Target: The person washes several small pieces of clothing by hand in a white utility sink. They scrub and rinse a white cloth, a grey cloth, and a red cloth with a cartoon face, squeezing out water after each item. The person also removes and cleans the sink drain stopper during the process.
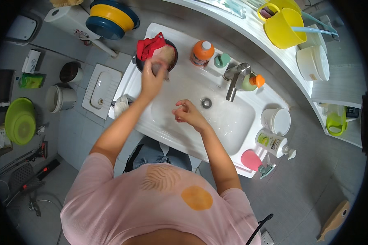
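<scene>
My left hand (152,81) reaches to the near edge of a dark round bowl (175,61) at the sink's far left corner. Its fingers are smeared by motion, and whether they grip anything cannot be told. In the bowl lie a bright red cloth (151,45) and a tan, fuzzy-looking thing (166,54) whose kind is unclear. Over the white sink basin (233,130) hovers my right hand (189,115), its fingers loosely bent and apart, with nothing visible in them. The drain (206,103) is just to its right.
Behind the basin stand an orange bottle (202,53), a green-capped bottle (218,64), the faucet (236,79) and an orange-topped pump bottle (252,81). A white tub (276,121), white pump bottle (273,143) and pink bottle (251,160) line the right rim. A grey-white cloth (121,107) hangs at the left rim.
</scene>
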A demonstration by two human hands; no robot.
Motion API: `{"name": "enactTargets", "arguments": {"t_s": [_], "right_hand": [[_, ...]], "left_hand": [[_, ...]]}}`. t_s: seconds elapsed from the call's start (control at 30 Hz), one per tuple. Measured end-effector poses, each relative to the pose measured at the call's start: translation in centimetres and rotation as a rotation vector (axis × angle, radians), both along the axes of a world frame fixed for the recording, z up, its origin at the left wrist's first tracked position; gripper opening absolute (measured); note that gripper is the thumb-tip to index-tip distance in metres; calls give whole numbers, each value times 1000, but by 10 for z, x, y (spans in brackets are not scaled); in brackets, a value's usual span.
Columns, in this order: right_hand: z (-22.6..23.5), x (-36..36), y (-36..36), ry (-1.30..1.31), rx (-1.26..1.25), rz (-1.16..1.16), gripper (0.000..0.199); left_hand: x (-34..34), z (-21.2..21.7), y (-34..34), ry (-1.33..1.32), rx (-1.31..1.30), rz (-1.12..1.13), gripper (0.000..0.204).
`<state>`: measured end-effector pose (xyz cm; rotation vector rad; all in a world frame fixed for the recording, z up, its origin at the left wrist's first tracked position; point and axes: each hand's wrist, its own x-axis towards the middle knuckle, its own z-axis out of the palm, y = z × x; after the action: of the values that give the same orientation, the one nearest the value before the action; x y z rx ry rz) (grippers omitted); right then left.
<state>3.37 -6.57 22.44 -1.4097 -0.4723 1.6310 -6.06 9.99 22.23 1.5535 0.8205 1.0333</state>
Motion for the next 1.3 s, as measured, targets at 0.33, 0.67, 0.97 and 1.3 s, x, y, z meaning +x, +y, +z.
{"name": "enactTargets", "arguments": {"t_s": [0.33, 0.67, 0.97, 1.3], "right_hand": [[-15, -3, -29, 148, -149, -243, 8], [-14, 1, -43, -90, -88, -238, 11], [-23, -26, -30, -40, -182, -170, 8], [-17, -66, 3, -29, -58, 88, 7]], "left_hand": [[7, -36, 64, 564, 601, -278, 31], [-45, 6, 101, 573, 124, -373, 33], [-182, 45, -34, 1080, 351, -273, 67], [-218, -11, -37, 789, 128, -55, 49]]}}
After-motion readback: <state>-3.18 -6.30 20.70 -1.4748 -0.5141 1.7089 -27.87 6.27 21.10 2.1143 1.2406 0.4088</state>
